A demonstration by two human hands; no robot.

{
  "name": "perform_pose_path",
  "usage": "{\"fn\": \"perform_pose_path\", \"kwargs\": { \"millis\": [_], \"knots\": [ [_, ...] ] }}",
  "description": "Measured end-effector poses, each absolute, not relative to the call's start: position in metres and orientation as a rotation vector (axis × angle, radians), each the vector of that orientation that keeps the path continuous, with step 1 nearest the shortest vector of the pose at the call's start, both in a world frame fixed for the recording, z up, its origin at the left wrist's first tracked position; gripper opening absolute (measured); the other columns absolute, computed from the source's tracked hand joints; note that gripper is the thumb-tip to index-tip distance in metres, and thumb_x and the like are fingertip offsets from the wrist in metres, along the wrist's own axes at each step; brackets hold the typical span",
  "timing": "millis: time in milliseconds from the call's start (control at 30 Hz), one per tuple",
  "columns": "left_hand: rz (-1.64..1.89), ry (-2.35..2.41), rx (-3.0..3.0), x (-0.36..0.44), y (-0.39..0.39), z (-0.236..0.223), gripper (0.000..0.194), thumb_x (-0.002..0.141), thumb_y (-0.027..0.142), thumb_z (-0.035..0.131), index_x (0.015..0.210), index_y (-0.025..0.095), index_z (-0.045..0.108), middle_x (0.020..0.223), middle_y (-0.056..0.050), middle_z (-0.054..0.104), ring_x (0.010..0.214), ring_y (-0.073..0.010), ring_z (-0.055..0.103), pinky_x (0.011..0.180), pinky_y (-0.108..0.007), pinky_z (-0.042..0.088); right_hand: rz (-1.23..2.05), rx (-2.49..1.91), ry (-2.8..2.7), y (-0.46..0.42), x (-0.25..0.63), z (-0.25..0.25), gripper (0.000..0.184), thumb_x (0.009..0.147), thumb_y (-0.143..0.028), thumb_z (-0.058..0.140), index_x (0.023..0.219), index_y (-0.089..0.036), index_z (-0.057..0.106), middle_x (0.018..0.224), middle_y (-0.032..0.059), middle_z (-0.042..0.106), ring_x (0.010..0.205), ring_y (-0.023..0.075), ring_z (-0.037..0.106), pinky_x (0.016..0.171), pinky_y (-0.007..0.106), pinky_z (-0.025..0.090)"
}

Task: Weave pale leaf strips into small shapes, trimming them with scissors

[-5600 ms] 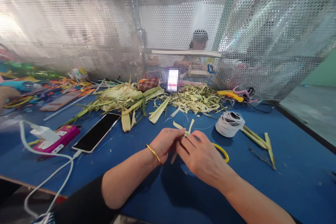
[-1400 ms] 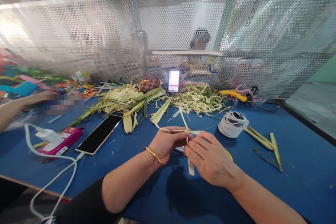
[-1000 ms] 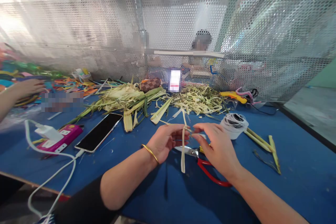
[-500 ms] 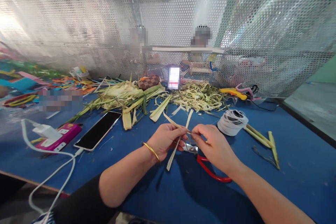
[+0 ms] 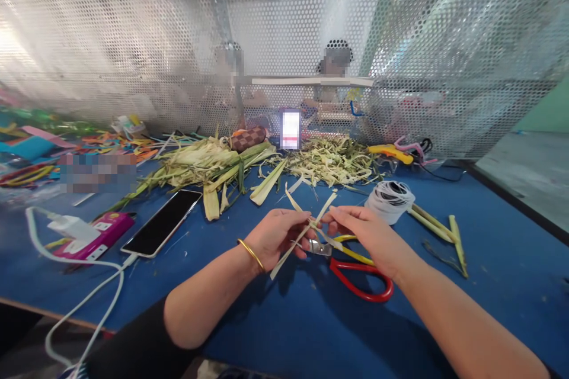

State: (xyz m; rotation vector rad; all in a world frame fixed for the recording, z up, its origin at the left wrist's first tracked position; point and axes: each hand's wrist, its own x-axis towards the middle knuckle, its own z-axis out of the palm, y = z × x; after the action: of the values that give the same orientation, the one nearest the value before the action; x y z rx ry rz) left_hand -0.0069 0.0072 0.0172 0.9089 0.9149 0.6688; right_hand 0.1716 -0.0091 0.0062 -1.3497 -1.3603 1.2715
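Note:
My left hand (image 5: 282,232), with a gold bangle on its wrist, pinches crossed pale leaf strips (image 5: 290,258) between thumb and fingers. The strips meet in a small knot-like crossing, and their loose ends stick out several ways. My right hand (image 5: 362,231) is closed at the right of this crossing, its fingertips together on the strips; the exact grip is partly hidden. Below the hands lie red-handled scissors (image 5: 362,295), their silver blades partly covered by my left fingers. A yellow curved piece shows beside the red handle, under my right hand.
Behind my hands lie a heap of shredded leaf strips (image 5: 331,161) and longer husk-like leaves (image 5: 195,160). A roll of white cord (image 5: 389,204) and cut stalks (image 5: 457,243) are at right. At left are a phone (image 5: 162,224) and a pink power strip (image 5: 104,235). A perforated metal screen (image 5: 275,23) stands behind.
The crossed strips have turned in my left fingers, and one end now points lower right. My right hand has shifted slightly up, uncovering more of the scissors' red handle.

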Motion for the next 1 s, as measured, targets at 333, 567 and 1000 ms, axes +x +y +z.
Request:
{"fn": "perform_pose_path", "kwargs": {
  "millis": [333, 567, 1000],
  "knots": [
    [0.624, 0.998, 1.155, 0.0, 0.001, 0.007, 0.013, 0.075, 0.023, 0.065, 0.068, 0.012, 0.062, 0.047, 0.005, 0.05, 0.037, -0.0054, 0.045, 0.039, -0.018, 0.041, 1.249, -1.297, -1.2, -0.015, 0.153, -0.001, 0.03, 0.068, -0.044, 0.067, 0.058, -0.017, 0.057, 0.057, -0.0018, 0.056, 0.058, 0.0106, 0.048, 0.059, 0.025, 0.037],
    [0.643, 1.004, 1.24, 0.0, 0.005, 0.005, 0.016, 0.072, 0.026, 0.065, 0.064, 0.013, 0.061, 0.043, 0.006, 0.046, 0.035, -0.0056, 0.041, 0.039, -0.019, 0.041, 0.819, -1.458, -1.422, -0.016, 0.156, -0.002, 0.033, 0.078, -0.043, 0.053, 0.056, -0.02, 0.05, 0.052, -0.0034, 0.048, 0.052, 0.0114, 0.042, 0.053, 0.026, 0.033],
    [0.497, 0.999, 1.468, 0.004, -0.006, 0.006, 0.026, 0.073, 0.03, 0.061, 0.053, 0.014, 0.058, 0.042, 0.004, 0.048, 0.036, -0.0063, 0.044, 0.04, -0.018, 0.036, 1.011, -1.33, -1.61, -0.017, 0.154, 0.006, 0.02, 0.078, -0.034, 0.058, 0.064, -0.02, 0.058, 0.064, -0.0015, 0.056, 0.064, 0.0145, 0.051, 0.063, 0.027, 0.04]
  ]
}}
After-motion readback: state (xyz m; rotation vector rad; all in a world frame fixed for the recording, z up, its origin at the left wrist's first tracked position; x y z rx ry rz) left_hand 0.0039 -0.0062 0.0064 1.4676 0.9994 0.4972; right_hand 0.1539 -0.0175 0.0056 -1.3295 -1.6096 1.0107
